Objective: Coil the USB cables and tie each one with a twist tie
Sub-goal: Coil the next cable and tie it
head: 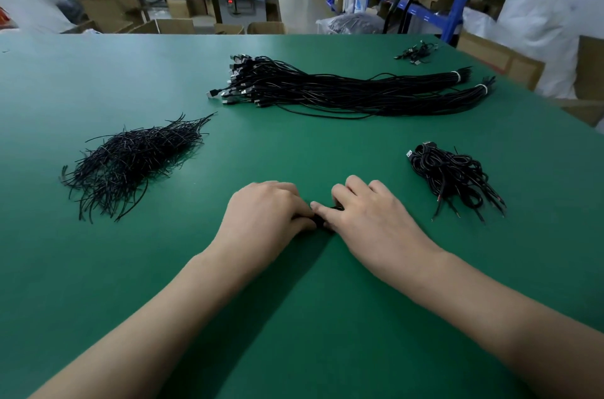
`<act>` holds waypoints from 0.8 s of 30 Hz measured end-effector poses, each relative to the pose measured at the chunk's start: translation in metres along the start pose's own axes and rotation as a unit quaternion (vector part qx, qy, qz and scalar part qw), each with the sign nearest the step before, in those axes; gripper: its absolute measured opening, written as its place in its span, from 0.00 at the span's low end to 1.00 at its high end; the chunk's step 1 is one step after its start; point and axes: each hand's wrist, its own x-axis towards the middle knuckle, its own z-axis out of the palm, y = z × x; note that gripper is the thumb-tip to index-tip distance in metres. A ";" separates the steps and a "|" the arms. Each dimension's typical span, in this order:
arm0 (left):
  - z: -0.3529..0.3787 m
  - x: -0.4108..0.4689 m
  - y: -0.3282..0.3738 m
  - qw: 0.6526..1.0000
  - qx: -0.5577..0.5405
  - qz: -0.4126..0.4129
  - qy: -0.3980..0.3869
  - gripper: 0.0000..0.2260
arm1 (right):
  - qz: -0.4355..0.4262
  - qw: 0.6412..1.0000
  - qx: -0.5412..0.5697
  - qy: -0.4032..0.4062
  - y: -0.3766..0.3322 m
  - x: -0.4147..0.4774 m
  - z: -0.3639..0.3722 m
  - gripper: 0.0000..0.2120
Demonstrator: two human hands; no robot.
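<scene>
Both forearms reach in low over the green table, hands meeting knuckles-up at centre. The left hand curls its fingers around a small black coiled cable; the right hand pinches it too, index finger pointing across, cable mostly hidden between them.

Hands cover cable on the bench
Only a black sliver shows between left hand and right hand; the dark cluster by the far right corner is too small to tell.
</scene>
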 end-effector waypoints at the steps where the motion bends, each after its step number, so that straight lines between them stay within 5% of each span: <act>1: 0.000 0.000 -0.003 0.997 -0.072 -0.030 -0.010 0.05 | 0.010 1.000 0.024 -0.009 0.002 0.002 -0.001 0.20; 3: 0.001 0.000 -0.008 0.990 -0.128 -0.064 -0.014 0.05 | 0.026 0.997 0.068 -0.036 0.007 0.007 -0.002 0.18; 7: 0.001 0.012 -0.001 0.993 -0.053 -0.080 -0.061 0.04 | 0.060 0.979 0.179 -0.079 0.017 0.018 -0.015 0.14; 13: -0.005 0.026 -0.004 0.982 -0.082 -0.116 -0.121 0.04 | 0.070 0.972 0.172 -0.144 0.013 0.042 -0.028 0.08; 24: 0.000 0.016 -0.002 0.992 -0.067 -0.074 -0.079 0.03 | 0.055 0.958 0.212 -0.187 0.018 0.046 -0.028 0.08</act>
